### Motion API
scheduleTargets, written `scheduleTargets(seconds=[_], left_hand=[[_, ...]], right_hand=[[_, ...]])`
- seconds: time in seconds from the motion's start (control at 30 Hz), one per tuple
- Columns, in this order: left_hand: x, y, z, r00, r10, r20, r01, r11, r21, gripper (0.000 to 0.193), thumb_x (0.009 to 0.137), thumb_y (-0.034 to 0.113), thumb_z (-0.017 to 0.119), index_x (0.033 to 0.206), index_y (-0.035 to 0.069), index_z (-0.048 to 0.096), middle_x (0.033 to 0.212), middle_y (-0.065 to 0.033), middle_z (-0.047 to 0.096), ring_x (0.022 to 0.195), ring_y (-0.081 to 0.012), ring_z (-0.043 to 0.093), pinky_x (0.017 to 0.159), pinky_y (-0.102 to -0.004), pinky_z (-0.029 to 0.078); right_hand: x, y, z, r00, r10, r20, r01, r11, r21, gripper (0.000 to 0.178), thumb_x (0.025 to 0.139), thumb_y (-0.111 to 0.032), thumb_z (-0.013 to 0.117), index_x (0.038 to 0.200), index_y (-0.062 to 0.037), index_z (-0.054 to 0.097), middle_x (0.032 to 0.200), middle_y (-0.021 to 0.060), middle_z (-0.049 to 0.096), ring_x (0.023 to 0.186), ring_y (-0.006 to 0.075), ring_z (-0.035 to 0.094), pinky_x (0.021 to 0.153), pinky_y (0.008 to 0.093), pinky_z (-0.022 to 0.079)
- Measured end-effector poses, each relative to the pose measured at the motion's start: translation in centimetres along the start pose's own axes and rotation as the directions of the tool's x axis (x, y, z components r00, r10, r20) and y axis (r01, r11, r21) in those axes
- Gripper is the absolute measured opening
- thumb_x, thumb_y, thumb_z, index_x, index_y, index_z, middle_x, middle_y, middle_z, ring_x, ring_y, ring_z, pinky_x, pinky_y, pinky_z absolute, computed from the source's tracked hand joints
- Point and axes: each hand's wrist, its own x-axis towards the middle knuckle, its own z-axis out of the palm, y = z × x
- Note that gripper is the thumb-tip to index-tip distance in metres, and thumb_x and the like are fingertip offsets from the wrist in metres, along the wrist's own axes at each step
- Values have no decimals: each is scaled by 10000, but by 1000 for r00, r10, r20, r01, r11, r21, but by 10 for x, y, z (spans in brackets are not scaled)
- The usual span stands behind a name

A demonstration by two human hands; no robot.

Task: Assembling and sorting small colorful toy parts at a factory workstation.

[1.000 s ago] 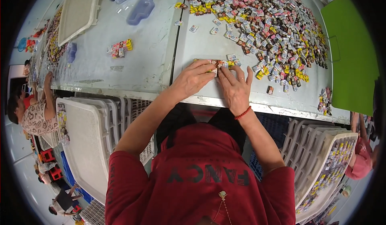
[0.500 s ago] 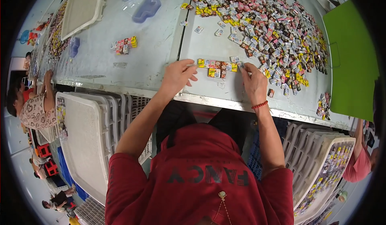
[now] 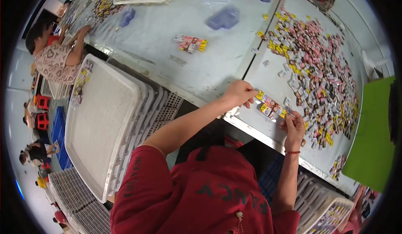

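Note:
A short row of small box-shaped pieces [image 3: 273,104], yellow, pink, brown and white, lies on the table near its front edge, with a few more pieces against its near side. My left hand [image 3: 240,93] has its fingers bent, and their tips are at the row's left end. At the opposite end, my right hand [image 3: 295,126] pinches a small pale piece [image 3: 288,109] against the row; its fingertips partly cover that piece. A red bead bracelet [image 3: 292,152] circles my right wrist.
A large heap of similar pieces [image 3: 322,66] spreads beyond my right hand. Another small cluster [image 3: 191,43] and clear blue plastic trays [image 3: 224,17] lie on the left table. Stacked white crates [image 3: 104,125] stand below its edge. A green board [image 3: 370,129] borders the right side.
The view has swung, shifting the table toward the right. My left hand has come in to the row's left end, its fingers more closed. My right hand stays at the other end.

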Motion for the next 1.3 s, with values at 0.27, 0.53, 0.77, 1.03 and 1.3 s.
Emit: scheduleTargets(seconds=[0.27,0.53,0.77,1.03,1.3], left_hand=[[-5,21,-143,952,140,-274,-119,989,91,264,857,254,622,790,3,670,675,-47,662,541,-120,644,441,-246,445],[2,1,-262,839,89,-536,-85,996,32,285,850,226,652,870,-58,669,699,-84,637,518,-131,605,405,-249,382],[12,-18,-275,838,60,-542,-38,998,51,273,848,239,667,846,-34,672,670,-79,632,500,-133,597,414,-276,407],[54,22,-228,457,721,-521,-238,663,709,183,817,206,697,804,28,656,711,-129,638,628,-264,628,589,-344,500],[166,40,-153,543,825,-158,-34,209,977,176,801,211,665,883,56,659,900,-145,647,871,-336,614,767,-426,495]], right_hand=[[41,-73,135,957,-35,288,2,993,115,316,888,-85,616,1178,5,527,856,53,610,686,126,580,608,269,499],[99,-70,287,928,-27,373,10,999,49,348,839,-67,654,1147,44,536,810,75,624,633,150,606,511,269,497],[105,-57,302,945,-46,325,81,992,-95,314,845,-103,667,1113,25,566,771,56,605,600,115,576,468,252,457],[67,-36,245,917,-191,349,284,929,-236,232,900,-115,597,1088,20,579,711,27,584,605,85,554,517,238,450],[15,-15,181,882,-388,269,457,845,-279,175,875,-65,610,1044,-20,614,783,62,617,640,123,587,599,247,476]])
